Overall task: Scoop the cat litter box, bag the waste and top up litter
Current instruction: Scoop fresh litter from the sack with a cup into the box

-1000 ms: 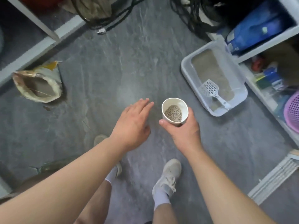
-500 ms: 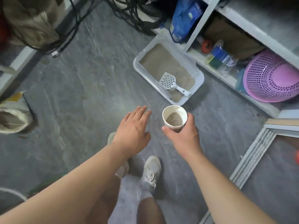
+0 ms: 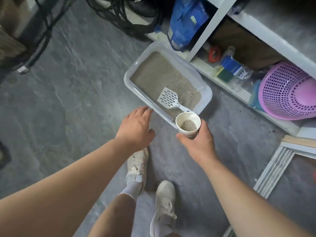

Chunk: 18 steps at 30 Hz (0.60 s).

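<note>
1. Shoes stand nearest on the grey floor, short of the box.
2. Right hand grasps a paper cup, fingers wrapped round its wall. The cup is upright or nearly so, mouth up, with a small heap of litter granules in its bottom. It hovers at the box's near corner.
3. Left hand is released, fingers loosely spread, holding nothing, just short of the box's near long rim.
4. Box: a pale tray on the floor, its long axis running from the near corner by the cup away and to the left, toward the blue bag. Its far long side lies against the shelf. Litter covers its bed.
5. Scoop lies inside the box near the cup end, slotted blade toward the box's middle, handle pointing at the near corner under the cup.
6. Beyond the box, the shelf holds the blue bag, small clutter and a pink basket; cables lie further off.
7. Risks, as I judge them:
   - Tipping the cup while it is only at the corner would send granules over the rim onto the floor.
   - Pouring here would bury the scoop handle.
   - A step forward could knock the near rim and shift the box.
   - One cup looks a small top-up; more trips may be needed.
</note>
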### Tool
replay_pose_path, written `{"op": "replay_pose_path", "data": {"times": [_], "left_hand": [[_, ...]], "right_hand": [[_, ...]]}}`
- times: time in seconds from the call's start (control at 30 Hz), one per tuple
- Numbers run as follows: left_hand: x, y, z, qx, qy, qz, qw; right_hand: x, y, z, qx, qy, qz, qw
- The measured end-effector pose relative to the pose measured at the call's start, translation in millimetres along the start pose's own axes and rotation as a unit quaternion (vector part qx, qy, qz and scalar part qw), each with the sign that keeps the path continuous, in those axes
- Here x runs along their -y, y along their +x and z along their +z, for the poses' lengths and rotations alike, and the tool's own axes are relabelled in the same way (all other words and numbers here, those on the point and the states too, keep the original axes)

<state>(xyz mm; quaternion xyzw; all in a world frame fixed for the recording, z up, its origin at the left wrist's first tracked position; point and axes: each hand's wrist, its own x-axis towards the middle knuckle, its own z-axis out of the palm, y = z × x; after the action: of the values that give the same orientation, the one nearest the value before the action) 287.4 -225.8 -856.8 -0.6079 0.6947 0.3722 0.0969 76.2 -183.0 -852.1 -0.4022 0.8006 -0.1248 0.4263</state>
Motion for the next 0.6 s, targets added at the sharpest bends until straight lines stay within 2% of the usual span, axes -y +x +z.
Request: {"op": "replay_pose_path", "data": {"times": [0.33,0.43,0.53,0.6], "left_hand": [[-39.5,96.8,68.6,0.017,-0.023,0.028,0.999],[-59.5,134.6,94.9,0.038,0.005,0.036,0.999],[-79.9,174.6,121.6,0.077,0.043,0.015,0.996],[-87.0,201.3,141.2,0.115,0.004,-0.027,0.993]], "right_hand": [[-57.1,101.8,-2.1,-0.017,-0.015,-0.016,1.000],[-77.6,128.3,-3.4,-0.024,-0.017,-0.022,0.999],[-93.5,151.2,-7.5,-0.012,-0.006,-0.030,0.999],[-103.4,164.0,-9.7,0.002,-0.005,-0.033,0.999]]}}
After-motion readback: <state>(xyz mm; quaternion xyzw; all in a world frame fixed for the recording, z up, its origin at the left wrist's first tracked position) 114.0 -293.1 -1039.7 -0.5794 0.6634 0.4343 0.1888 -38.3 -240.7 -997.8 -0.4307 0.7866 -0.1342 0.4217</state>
